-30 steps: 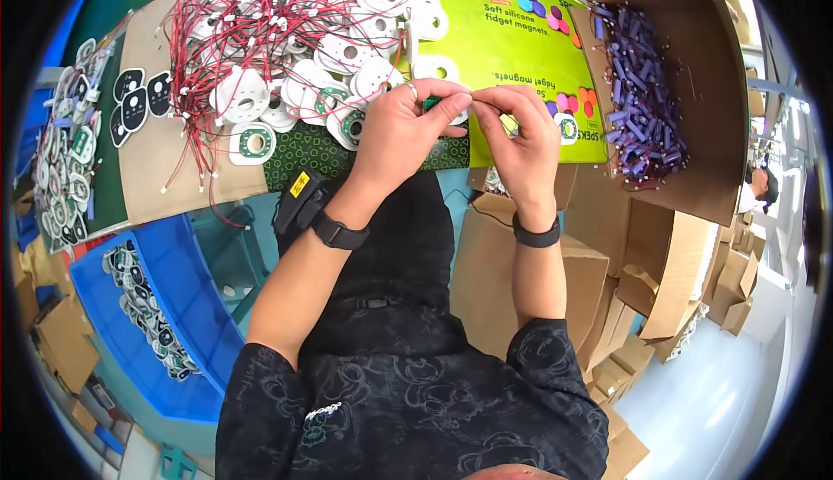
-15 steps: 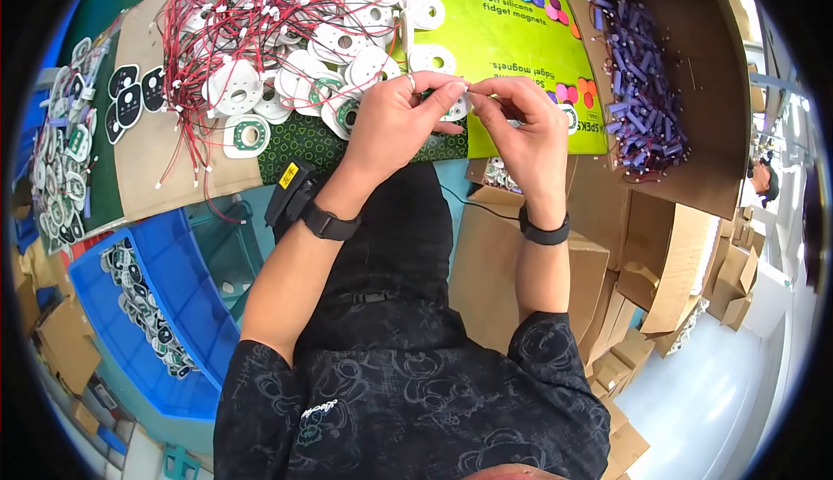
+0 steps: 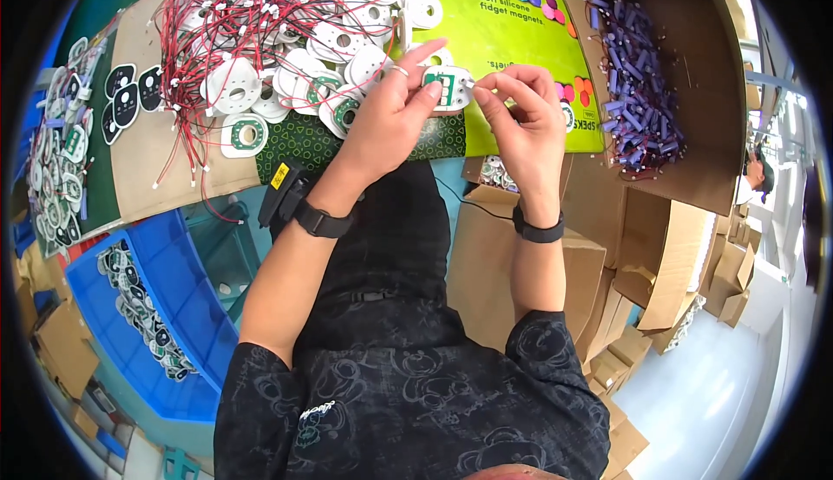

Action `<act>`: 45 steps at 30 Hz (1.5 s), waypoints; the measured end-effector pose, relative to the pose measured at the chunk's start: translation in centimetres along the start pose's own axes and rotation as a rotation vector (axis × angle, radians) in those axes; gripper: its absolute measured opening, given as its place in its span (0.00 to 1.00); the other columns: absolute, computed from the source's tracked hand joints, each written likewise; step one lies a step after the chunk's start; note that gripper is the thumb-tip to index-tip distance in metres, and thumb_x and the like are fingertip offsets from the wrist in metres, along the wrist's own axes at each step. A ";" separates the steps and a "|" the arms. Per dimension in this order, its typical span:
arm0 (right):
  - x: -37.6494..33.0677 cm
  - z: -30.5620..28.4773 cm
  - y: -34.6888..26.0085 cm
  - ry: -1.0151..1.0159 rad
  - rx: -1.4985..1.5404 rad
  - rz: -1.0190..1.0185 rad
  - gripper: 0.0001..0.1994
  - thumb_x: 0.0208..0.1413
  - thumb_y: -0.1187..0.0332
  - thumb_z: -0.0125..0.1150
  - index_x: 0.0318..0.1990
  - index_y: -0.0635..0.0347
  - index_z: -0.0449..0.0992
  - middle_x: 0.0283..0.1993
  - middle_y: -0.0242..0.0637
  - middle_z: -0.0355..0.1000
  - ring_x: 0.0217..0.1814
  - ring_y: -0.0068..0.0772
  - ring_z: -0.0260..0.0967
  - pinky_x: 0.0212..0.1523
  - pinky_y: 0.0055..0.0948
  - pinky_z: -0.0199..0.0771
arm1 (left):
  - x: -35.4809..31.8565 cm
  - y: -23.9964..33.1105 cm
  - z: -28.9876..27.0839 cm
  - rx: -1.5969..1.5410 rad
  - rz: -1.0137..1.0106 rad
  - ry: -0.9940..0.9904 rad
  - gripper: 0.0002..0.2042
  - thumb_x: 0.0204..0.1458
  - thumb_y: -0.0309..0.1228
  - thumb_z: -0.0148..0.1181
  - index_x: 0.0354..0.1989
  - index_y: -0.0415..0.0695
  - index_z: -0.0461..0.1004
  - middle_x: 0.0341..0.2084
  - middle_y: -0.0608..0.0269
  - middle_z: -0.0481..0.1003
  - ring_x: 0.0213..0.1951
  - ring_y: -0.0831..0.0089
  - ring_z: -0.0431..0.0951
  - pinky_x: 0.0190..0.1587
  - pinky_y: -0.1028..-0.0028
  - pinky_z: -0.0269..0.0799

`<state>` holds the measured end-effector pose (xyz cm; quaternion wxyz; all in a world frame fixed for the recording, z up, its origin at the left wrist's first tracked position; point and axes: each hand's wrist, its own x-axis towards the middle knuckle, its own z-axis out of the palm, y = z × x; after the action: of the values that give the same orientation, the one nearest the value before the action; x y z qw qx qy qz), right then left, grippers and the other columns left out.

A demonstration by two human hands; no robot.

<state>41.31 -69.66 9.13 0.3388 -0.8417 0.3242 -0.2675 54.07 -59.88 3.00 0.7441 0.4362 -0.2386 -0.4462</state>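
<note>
A rounded white plate with a green circuit board (image 3: 448, 88) on it is held out over the table's front part. My left hand (image 3: 389, 129) grips its left side, the thumb on the board's face and the index finger stretched out above. At the plate's right edge, my right hand (image 3: 529, 120) pinches thumb and fingertips together. Something small and pale seems to be between them, too small to make out. Left of my hands lies a heap of white plates (image 3: 232, 86), many tangled with red and black wires (image 3: 252, 12).
An open cardboard box (image 3: 713, 90) at the right holds many purple cylinders with wires (image 3: 640, 90). Black oval plates (image 3: 128, 105) lie left of the heap. More boards (image 3: 65, 159) pile at the far left. Blue bins (image 3: 186, 298) stand below the table, cartons (image 3: 529, 280) at the right.
The plate has turned its green board face into view. My left index finger has lifted and straightened. My right hand has shifted slightly right, its fingertips still pinched at the plate's edge.
</note>
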 end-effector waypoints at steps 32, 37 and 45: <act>0.3 1.4 -0.5 0.069 -0.003 -0.065 0.06 0.49 0.78 0.71 0.35 0.58 0.84 0.60 0.39 0.67 0.44 0.29 0.73 0.38 0.26 0.76 | 0.1 0.3 -0.5 -0.004 -0.017 0.003 0.16 0.64 0.24 0.55 0.59 0.32 0.68 0.48 0.54 0.77 0.47 0.74 0.79 0.48 0.73 0.83; 0.5 1.0 0.0 0.058 -0.145 -0.098 0.07 0.51 0.73 0.73 0.38 0.58 0.85 0.63 0.36 0.66 0.47 0.23 0.74 0.33 0.20 0.77 | 0.2 0.2 -0.4 -0.013 -0.004 0.010 0.15 0.64 0.23 0.55 0.57 0.32 0.69 0.48 0.54 0.77 0.47 0.74 0.79 0.49 0.72 0.83; 0.4 1.2 0.5 0.055 -0.086 -0.114 0.06 0.50 0.75 0.73 0.37 0.59 0.84 0.63 0.37 0.66 0.47 0.25 0.76 0.34 0.20 0.78 | 0.1 0.3 -0.4 -0.013 -0.021 0.007 0.15 0.64 0.23 0.55 0.57 0.32 0.69 0.48 0.54 0.77 0.48 0.74 0.79 0.49 0.73 0.83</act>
<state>42.18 -69.74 8.08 0.2774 -0.8649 0.2961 -0.2954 54.57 -59.71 3.03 0.7431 0.4354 -0.2286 -0.4538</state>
